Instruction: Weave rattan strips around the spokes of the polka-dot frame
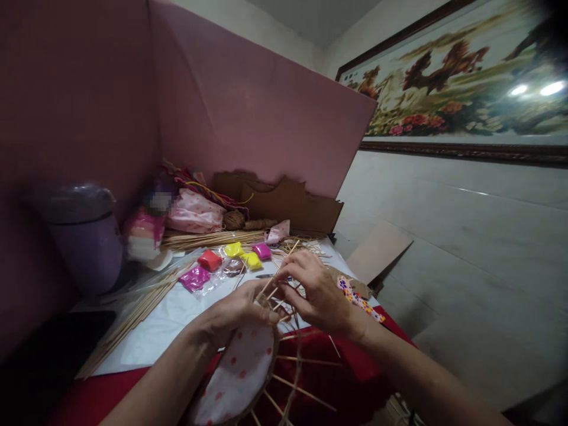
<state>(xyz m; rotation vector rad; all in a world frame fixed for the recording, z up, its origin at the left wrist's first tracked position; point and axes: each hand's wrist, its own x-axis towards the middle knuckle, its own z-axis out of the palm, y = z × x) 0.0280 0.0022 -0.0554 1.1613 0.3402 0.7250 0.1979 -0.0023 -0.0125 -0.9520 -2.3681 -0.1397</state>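
My left hand [244,310] is closed on the rim of a round base [242,370] covered in white cloth with pink-red spots. Thin wooden sticks [306,391] fan out from the edge of this base, and twine runs along its rim near my left thumb. With bent fingers, my right hand [310,290] pinches at the twine and sticks just above that rim. A loose length of twine [298,349] hangs down from between the hands across the sticks. Exactly what lies between the right fingertips is partly hidden.
Small coloured packets [209,260] lie on the white sheet [164,325] beyond my hands. Bundles of sticks [133,319] rest at the left and back. A ball of twine [234,220] sits before torn cardboard [284,204]. A purple bin [84,242] stands left; red cloth [346,361] covers the near side.
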